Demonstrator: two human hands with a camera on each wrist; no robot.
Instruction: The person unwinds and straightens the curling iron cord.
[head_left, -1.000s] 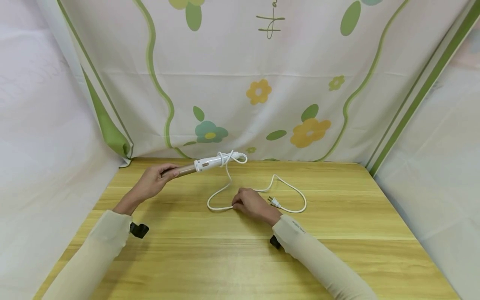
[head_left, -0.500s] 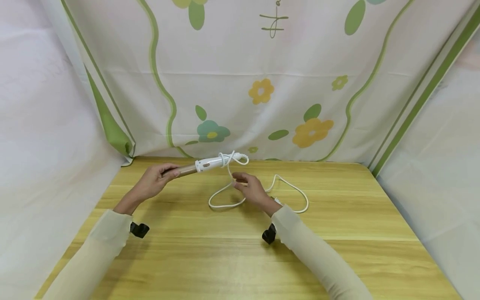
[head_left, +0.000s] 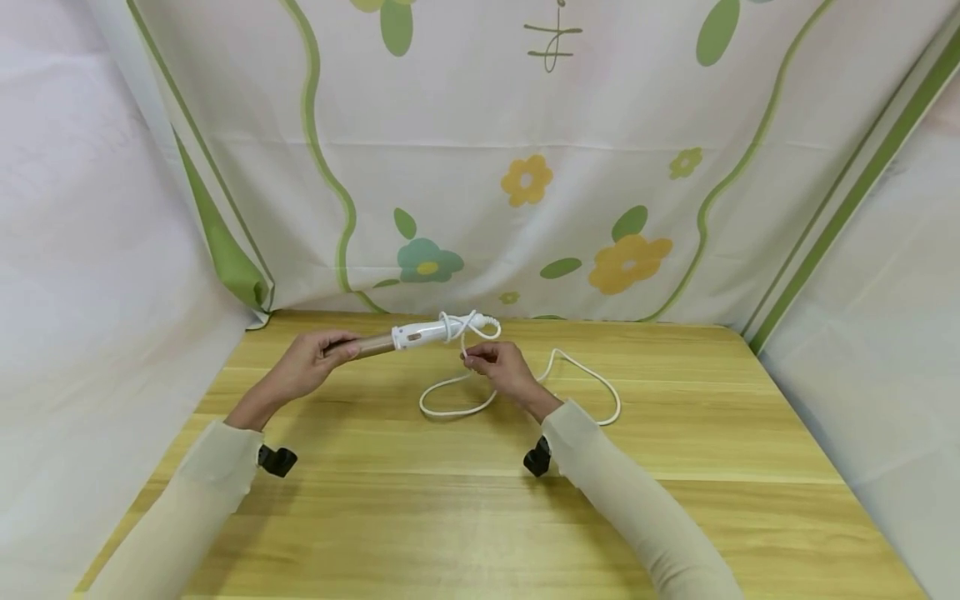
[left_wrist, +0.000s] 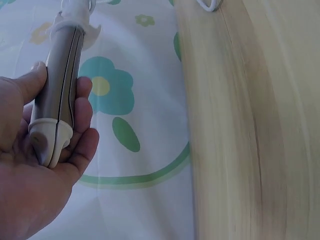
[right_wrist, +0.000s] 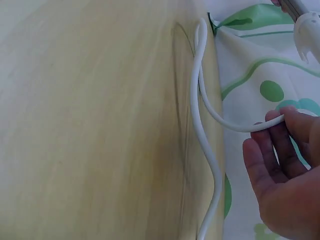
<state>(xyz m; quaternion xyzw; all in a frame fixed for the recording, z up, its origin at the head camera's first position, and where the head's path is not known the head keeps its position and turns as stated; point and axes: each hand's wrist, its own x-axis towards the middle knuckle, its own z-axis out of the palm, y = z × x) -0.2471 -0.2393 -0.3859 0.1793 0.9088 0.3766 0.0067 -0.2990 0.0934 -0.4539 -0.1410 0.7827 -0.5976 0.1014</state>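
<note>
A curling iron (head_left: pixel 423 334) with a white handle and a gold-brown barrel is held above the far part of the table, handle end to the right. My left hand (head_left: pixel 303 367) grips its barrel; in the left wrist view the fingers and thumb wrap the barrel (left_wrist: pixel 57 75) near its white tip. A white cord (head_left: pixel 450 414) loops round the handle's end and runs down to the table. Just below the handle, my right hand (head_left: pixel 510 371) pinches this cord between thumb and fingers, as the right wrist view also shows on the cord (right_wrist: pixel 195 95). The plug is hidden.
The wooden table (head_left: pixel 420 517) ends at a hanging white floral cloth (head_left: pixel 450 183) behind the curling iron. More white cloth hangs at both sides. The rest of the cord curves on the table right of the right hand.
My right hand has let go of the cord low on the table, risen, and pinched it closer to the handle. The curling iron's handle end has dipped slightly. My left hand keeps its grip.
</note>
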